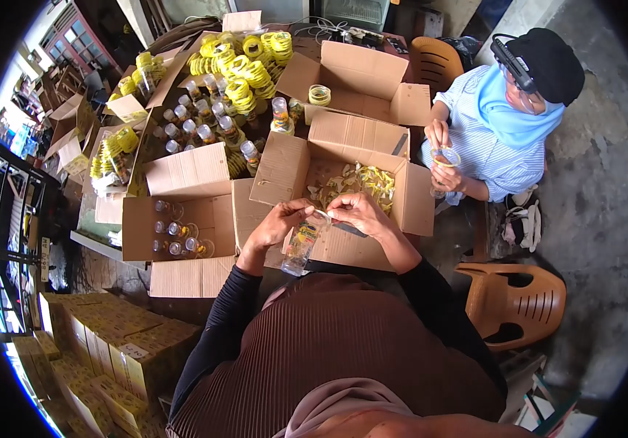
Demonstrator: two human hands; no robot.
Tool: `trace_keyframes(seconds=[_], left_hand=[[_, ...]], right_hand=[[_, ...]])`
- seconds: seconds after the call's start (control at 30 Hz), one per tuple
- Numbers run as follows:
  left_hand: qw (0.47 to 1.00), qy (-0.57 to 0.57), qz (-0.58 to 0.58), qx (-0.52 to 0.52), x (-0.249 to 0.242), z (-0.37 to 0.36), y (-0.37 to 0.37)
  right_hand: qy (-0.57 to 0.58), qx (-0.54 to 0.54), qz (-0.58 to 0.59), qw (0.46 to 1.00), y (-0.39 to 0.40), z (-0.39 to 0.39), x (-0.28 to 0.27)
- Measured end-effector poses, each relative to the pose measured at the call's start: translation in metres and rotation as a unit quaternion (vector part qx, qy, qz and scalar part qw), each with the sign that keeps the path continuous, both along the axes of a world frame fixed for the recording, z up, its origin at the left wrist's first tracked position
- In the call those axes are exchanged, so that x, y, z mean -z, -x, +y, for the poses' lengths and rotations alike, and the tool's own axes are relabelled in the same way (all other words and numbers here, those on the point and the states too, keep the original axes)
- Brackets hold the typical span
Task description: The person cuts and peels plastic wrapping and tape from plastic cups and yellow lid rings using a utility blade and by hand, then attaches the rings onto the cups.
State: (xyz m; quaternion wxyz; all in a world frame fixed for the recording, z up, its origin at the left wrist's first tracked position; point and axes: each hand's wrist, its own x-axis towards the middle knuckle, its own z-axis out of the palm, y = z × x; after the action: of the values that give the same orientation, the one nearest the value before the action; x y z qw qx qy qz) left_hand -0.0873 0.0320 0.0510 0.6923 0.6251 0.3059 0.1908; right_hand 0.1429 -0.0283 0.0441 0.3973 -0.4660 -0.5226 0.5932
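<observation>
A clear plastic cup (pixel 301 246) with a printed lemon label hangs tilted in front of my body, its base toward me. My left hand (pixel 284 221) is closed on the cup's rim from the left. From the right, my right hand (pixel 362 213) pinches the same rim, its fingertips close to the left ones. What exactly lies between the fingertips is too small to make out. Just beyond my hands stands an open cardboard box (pixel 295 166) holding many small yellow and whitish scraps (pixel 365 184).
Another carton (pixel 213 206) at left holds several cups. Farther back are stacked yellow rings (pixel 241 69) and more cups (pixel 201 109). A co-worker (pixel 507 131) at right handles a cup. An orange chair (pixel 514 303) stands at right; printed cartons (pixel 109 339) are at lower left.
</observation>
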Motion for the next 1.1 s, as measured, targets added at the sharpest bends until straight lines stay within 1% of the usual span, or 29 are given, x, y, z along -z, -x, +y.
trace_keyframes(seconds=[0.03, 0.07, 0.1, 0.13, 0.17, 0.2, 0.23, 0.27, 0.3, 0.33, 0.37, 0.4, 0.43, 0.47, 0.5, 0.53, 0.57, 0.6, 0.63, 0.67, 0.73, 0.77, 0.8, 0.87, 0.9, 0.93, 0.97, 1.03, 1.1], left_hand=[[0.999, -0.04, 0.009, 0.007, -0.003, 0.001, 0.0], [0.999, -0.042, 0.008, 0.012, 0.0, 0.003, 0.0], [0.997, -0.073, -0.034, 0.01, 0.005, 0.004, 0.0], [0.992, -0.104, -0.076, 0.008, 0.008, 0.005, 0.001], [0.991, -0.106, -0.079, 0.013, 0.011, 0.006, 0.002], [0.983, -0.169, -0.067, 0.015, 0.011, 0.008, 0.004], [0.971, -0.231, -0.056, 0.016, 0.01, 0.009, 0.005], [0.971, -0.232, -0.059, 0.019, 0.01, 0.008, 0.005], [0.963, -0.262, -0.06, 0.022, 0.009, 0.006, 0.005], [0.955, -0.291, -0.06, 0.025, 0.007, 0.004, 0.007], [0.954, -0.291, -0.061, 0.028, 0.004, 0.002, 0.007], [0.941, -0.331, -0.066, 0.014, -0.003, 0.0, 0.005], [0.926, -0.372, -0.07, -0.004, -0.007, 0.0, 0.003], [0.92, -0.383, -0.08, -0.02, -0.009, 0.0, 0.004], [0.92, -0.383, -0.08, -0.019, -0.009, 0.0, 0.005], [0.908, -0.41, -0.073, -0.035, -0.009, 0.001, 0.007], [0.896, -0.436, -0.066, -0.049, -0.009, 0.002, 0.008], [0.896, -0.436, -0.069, -0.047, -0.007, 0.003, 0.008], [0.882, -0.464, -0.066, -0.051, -0.005, 0.004, 0.009], [0.866, -0.492, -0.061, -0.055, -0.004, 0.005, 0.009], [0.859, -0.506, -0.054, -0.059, -0.005, 0.004, 0.007], [0.851, -0.519, -0.044, -0.066, -0.005, 0.004, 0.007], [0.851, -0.52, -0.046, -0.066, -0.004, 0.004, 0.006], [0.832, -0.549, -0.03, -0.072, 0.0, 0.004, 0.004], [0.831, -0.55, -0.031, -0.072, 0.002, 0.005, 0.004], [0.825, -0.559, -0.016, -0.076, 0.003, 0.005, 0.003], [0.819, -0.567, -0.001, -0.08, 0.005, 0.006, 0.002], [0.811, -0.58, -0.005, -0.081, 0.009, 0.01, 0.0], [0.816, -0.573, -0.012, -0.075, 0.011, 0.012, 0.0]], right_hand=[[-0.032, 0.014, -0.024, 0.999, 0.001, 0.001, 0.002], [-0.065, 0.028, -0.048, 0.996, 0.004, 0.001, 0.002], [-0.066, 0.033, -0.05, 0.996, 0.006, 0.001, 0.002], [-0.095, 0.053, -0.073, 0.991, 0.009, 0.001, 0.001], [-0.124, 0.073, -0.097, 0.985, 0.012, 0.001, 0.0], [-0.126, 0.078, -0.1, 0.984, 0.015, 0.002, 0.0], [-0.132, 0.098, -0.142, 0.976, 0.019, 0.003, 0.0], [-0.136, 0.118, -0.183, 0.967, 0.021, 0.003, 0.0], [-0.135, 0.121, -0.185, 0.966, 0.019, 0.004, 0.005], [-0.161, 0.148, -0.22, 0.951, 0.018, 0.006, 0.013], [-0.186, 0.172, -0.255, 0.933, 0.018, 0.007, 0.02], [-0.15, 0.193, -0.216, 0.945, 0.02, 0.004, 0.018], [-0.153, 0.19, -0.22, 0.944, 0.018, 0.006, 0.026], [-0.136, 0.205, -0.189, 0.951, 0.014, 0.007, 0.04], [-0.117, 0.22, -0.156, 0.956, 0.014, 0.006, 0.041], [-0.097, 0.222, -0.221, 0.945, 0.01, 0.005, 0.038], [-0.097, 0.225, -0.223, 0.944, 0.009, 0.005, 0.041], [-0.117, 0.254, -0.22, 0.934, 0.008, 0.006, 0.046], [-0.136, 0.284, -0.218, 0.924, 0.006, 0.007, 0.051], [-0.136, 0.287, -0.219, 0.923, 0.004, 0.009, 0.057], [-0.26, 0.315, -0.201, 0.89, 0.004, 0.014, 0.061], [-0.261, 0.316, -0.203, 0.889, 0.004, 0.014, 0.063], [-0.258, 0.309, -0.19, 0.895, 0.005, 0.013, 0.06], [-0.257, 0.302, -0.178, 0.901, 0.013, 0.011, 0.039], [-0.135, 0.291, -0.071, 0.945, 0.021, 0.006, 0.015], [-0.01, 0.272, 0.037, 0.962, 0.026, 0.004, 0.002], [-0.011, 0.273, 0.037, 0.961, 0.027, 0.004, 0.003], [-0.075, 0.197, 0.074, 0.975, 0.027, 0.004, 0.007], [-0.083, 0.195, 0.064, 0.975, 0.026, 0.008, 0.008]])
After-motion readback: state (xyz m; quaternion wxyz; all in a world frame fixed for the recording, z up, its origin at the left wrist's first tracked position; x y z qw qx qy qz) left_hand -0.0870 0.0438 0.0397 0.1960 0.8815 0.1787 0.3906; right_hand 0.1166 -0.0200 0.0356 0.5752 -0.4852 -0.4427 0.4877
